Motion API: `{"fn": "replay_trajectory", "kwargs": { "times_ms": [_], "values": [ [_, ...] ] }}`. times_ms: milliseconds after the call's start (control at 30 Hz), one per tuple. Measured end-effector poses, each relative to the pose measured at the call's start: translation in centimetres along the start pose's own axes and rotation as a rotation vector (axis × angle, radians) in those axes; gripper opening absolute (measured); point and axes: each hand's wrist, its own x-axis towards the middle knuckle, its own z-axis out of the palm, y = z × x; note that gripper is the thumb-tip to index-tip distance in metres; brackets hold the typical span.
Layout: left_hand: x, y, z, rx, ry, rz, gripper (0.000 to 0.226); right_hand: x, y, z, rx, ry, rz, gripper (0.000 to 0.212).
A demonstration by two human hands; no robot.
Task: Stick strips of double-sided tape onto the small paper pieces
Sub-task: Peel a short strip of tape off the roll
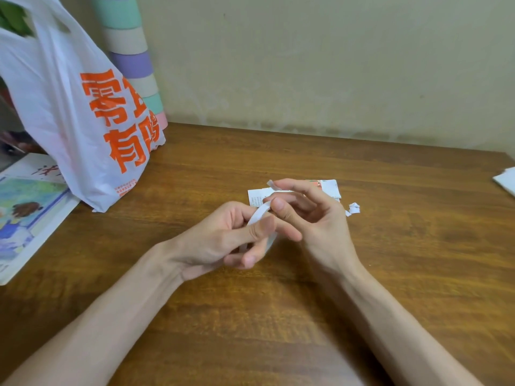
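Observation:
A white roll of double-sided tape (260, 215) sits between both hands above the middle of the wooden table (418, 246). My left hand (223, 240) grips the roll with thumb and curled fingers. My right hand (309, 215) pinches the tape's free end, and a short torn bit of tape (271, 184) sticks up from its fingertip. Behind my hands lie small printed paper pieces (330, 188), partly hidden by my right fingers. A crumpled scrap of white backing (353, 209) lies just right of them.
A white plastic bag with orange characters (83, 121) stands at the left, in front of a tall stack of pastel tape rolls (133, 62). An illustrated booklet (25, 213) lies at the left edge. White paper (507, 182) pokes in at the right edge. A wall backs the table.

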Motion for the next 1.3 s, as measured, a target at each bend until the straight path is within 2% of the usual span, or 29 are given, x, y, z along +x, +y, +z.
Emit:
{"fn": "replay_trajectory", "kwargs": {
  "times_ms": [67,100,200,267,433,500,567,767,1033,1300],
  "values": [
    [0.0,-0.1,0.4,-0.070,-0.111,-0.035,0.055,-0.1,0.2,0.2,-0.005,0.008,0.041,0.021],
    [0.0,-0.1,0.6,-0.070,-0.138,-0.049,0.053,-0.1,0.3,0.3,-0.011,0.024,0.051,0.016],
    [0.0,0.0,0.7,0.020,-0.105,-0.077,0.052,0.2,0.6,0.1,0.001,0.100,0.094,0.007],
    [0.3,0.0,0.8,0.061,0.045,-0.043,0.059,0.3,0.6,-0.2,-0.008,0.121,0.094,0.012],
    [1.0,-0.6,0.9,0.136,0.622,0.205,0.021,0.3,0.4,-0.4,-0.072,0.097,0.070,0.023],
    [1.0,-0.9,0.6,0.189,0.755,0.245,0.016,0.2,0.4,-0.2,-0.052,0.078,0.081,0.028],
    [1.0,-1.0,0.5,0.215,0.818,0.259,0.016,0.2,0.3,0.1,-0.020,0.055,0.108,0.034],
    [1.1,-1.1,0.8,0.197,0.828,0.244,0.021,0.4,0.3,0.5,-0.014,0.007,0.177,0.048],
    [1.0,-0.8,0.9,0.154,0.824,0.227,0.016,0.6,0.6,0.6,-0.048,0.015,0.169,0.048],
    [0.9,-0.7,0.9,0.225,0.832,0.225,0.012,0.5,0.3,0.7,0.001,0.007,0.202,0.051]
  ]
}}
